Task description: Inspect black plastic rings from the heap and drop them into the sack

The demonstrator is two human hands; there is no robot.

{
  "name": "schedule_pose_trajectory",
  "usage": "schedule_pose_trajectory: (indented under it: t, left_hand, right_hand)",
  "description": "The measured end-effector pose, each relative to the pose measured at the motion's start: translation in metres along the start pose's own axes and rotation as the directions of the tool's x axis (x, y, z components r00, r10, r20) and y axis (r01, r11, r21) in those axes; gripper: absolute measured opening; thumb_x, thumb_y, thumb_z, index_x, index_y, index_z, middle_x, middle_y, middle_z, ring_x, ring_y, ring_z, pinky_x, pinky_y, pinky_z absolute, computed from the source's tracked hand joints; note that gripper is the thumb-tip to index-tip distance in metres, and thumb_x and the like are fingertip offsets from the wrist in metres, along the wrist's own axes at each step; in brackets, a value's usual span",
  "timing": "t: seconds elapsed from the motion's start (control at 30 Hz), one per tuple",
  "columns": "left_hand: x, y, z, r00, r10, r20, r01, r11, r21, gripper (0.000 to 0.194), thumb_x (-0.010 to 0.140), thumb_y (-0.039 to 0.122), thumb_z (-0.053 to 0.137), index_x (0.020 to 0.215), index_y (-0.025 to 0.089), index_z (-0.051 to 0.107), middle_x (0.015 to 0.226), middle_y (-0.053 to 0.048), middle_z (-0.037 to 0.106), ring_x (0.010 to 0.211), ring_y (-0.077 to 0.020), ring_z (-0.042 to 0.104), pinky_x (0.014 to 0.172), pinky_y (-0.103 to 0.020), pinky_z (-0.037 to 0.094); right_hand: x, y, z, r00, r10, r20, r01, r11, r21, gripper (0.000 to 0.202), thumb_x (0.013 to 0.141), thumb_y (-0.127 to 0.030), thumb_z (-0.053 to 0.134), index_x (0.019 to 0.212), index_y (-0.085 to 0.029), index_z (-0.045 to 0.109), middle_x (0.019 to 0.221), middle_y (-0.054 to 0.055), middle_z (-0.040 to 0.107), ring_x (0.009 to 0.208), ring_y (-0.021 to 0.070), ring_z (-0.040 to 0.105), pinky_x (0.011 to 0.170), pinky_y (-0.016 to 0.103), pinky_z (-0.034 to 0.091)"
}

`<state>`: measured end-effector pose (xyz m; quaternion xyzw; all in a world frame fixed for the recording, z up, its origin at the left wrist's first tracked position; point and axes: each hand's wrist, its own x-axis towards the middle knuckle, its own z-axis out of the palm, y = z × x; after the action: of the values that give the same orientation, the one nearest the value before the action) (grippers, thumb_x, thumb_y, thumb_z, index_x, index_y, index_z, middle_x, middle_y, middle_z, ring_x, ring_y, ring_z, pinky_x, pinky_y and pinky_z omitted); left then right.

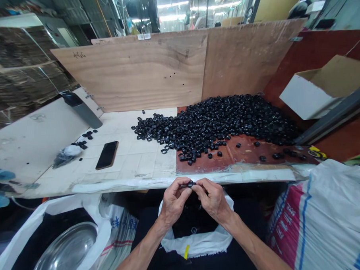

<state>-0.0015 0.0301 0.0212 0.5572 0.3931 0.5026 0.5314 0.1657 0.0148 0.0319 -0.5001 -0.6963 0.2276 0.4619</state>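
Between the fingertips of both hands is a small black ring-like part (191, 184), held just in front of the bench edge. My left hand (176, 197) pinches it from the left with thumb and forefinger. From the other side, my right hand (211, 197) closes thumb and forefinger on it. Below my hands hangs an open white sack (199, 244), dark inside, with a small ring visible within. A large heap of similar black rings (227, 117) lies on the bench ahead, spilling toward the front edge.
A phone (107, 155) lies left on the bench (145, 162), near a dark grey bottle (83, 109) and a small plastic bag (68, 154). Wooden boards (150, 72) wall the back. A metal bowl (67, 249) sits in a sack at lower left; a full sack (326, 216) stands right.
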Motion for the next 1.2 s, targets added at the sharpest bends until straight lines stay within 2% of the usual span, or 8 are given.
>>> schedule_pose_trajectory:
  t: [0.13,0.47,0.6,0.77,0.87,0.93,1.1,1.2]
  left_hand:
    - [0.000,0.001,0.002,1.000,0.007,-0.001,-0.007,1.000,0.023,0.023,0.085,0.032,0.067,0.104,0.018,0.067,0.102,-0.007,0.067,0.095,-0.0192,0.067,0.086,-0.030,0.057]
    - [-0.004,0.001,0.003,1.000,-0.010,-0.002,0.010,1.000,0.005,0.023,0.085,0.031,0.068,0.105,0.018,0.067,0.104,-0.007,0.068,0.094,-0.0192,0.068,0.086,-0.031,0.058]
    - [-0.004,0.000,0.003,0.998,-0.055,0.024,0.056,0.998,-0.040,0.025,0.085,0.030,0.069,0.106,0.018,0.066,0.100,-0.006,0.070,0.092,-0.0187,0.069,0.085,-0.030,0.058]
    - [-0.006,-0.001,0.003,1.000,0.011,-0.001,-0.011,0.999,0.040,0.022,0.086,0.028,0.067,0.106,0.019,0.066,0.109,-0.008,0.068,0.097,-0.0203,0.068,0.086,-0.031,0.058]
    - [-0.008,0.000,0.004,0.999,-0.045,0.013,0.045,0.999,-0.003,0.027,0.084,0.029,0.069,0.109,0.018,0.065,0.106,-0.008,0.070,0.095,-0.0206,0.069,0.084,-0.031,0.059]
    - [-0.009,0.001,0.005,0.998,-0.057,0.007,0.057,0.998,-0.003,0.027,0.085,0.029,0.069,0.110,0.018,0.064,0.104,-0.008,0.071,0.094,-0.0200,0.069,0.084,-0.031,0.059]
    - [-0.010,0.002,0.003,0.999,0.042,0.012,-0.044,0.990,0.134,0.021,0.088,0.026,0.065,0.107,0.019,0.066,0.110,-0.007,0.068,0.099,-0.0194,0.067,0.090,-0.031,0.055]
    - [-0.010,0.003,0.003,0.998,-0.064,0.006,0.064,0.998,0.018,0.027,0.086,0.027,0.067,0.111,0.019,0.063,0.107,-0.007,0.069,0.099,-0.0193,0.068,0.088,-0.030,0.056]
  right_hand:
    - [-0.003,-0.001,0.001,0.998,-0.061,-0.008,0.062,0.998,0.024,0.013,0.096,-0.024,0.052,0.099,-0.021,0.064,0.083,0.006,0.065,0.072,0.0184,0.062,0.068,0.030,0.052]
    - [-0.009,-0.001,0.001,0.996,0.085,0.010,-0.085,0.995,0.052,0.012,0.095,-0.027,0.054,0.090,-0.021,0.063,0.070,0.001,0.061,0.059,0.0157,0.057,0.059,0.027,0.048]
    - [-0.009,-0.002,0.001,1.000,0.030,0.008,-0.031,0.997,0.069,0.012,0.094,-0.025,0.054,0.100,-0.020,0.063,0.082,0.005,0.064,0.071,0.0187,0.062,0.068,0.030,0.051]
    - [-0.010,-0.004,0.001,0.966,0.248,0.076,-0.258,0.953,0.161,0.014,0.096,-0.030,0.052,0.093,-0.020,0.061,0.060,-0.002,0.057,0.050,0.0142,0.057,0.052,0.025,0.047]
    - [-0.010,-0.006,0.001,0.992,0.124,0.004,-0.123,0.984,0.125,0.015,0.094,-0.029,0.053,0.100,-0.019,0.063,0.080,0.004,0.063,0.068,0.0171,0.063,0.067,0.028,0.051]
    - [-0.011,-0.006,0.002,0.995,0.103,-0.008,-0.101,0.989,0.112,0.014,0.094,-0.028,0.053,0.097,-0.019,0.064,0.079,0.004,0.062,0.069,0.0173,0.062,0.070,0.029,0.050]
    - [-0.011,-0.006,0.005,0.919,0.371,0.135,-0.394,0.875,0.281,0.018,0.096,-0.034,0.050,0.090,-0.019,0.058,0.061,-0.003,0.056,0.051,0.0134,0.056,0.055,0.025,0.046]
    - [-0.013,-0.008,0.005,0.972,0.234,0.013,-0.231,0.949,0.213,0.015,0.093,-0.033,0.054,0.094,-0.019,0.061,0.075,0.002,0.060,0.063,0.0153,0.058,0.064,0.028,0.047]
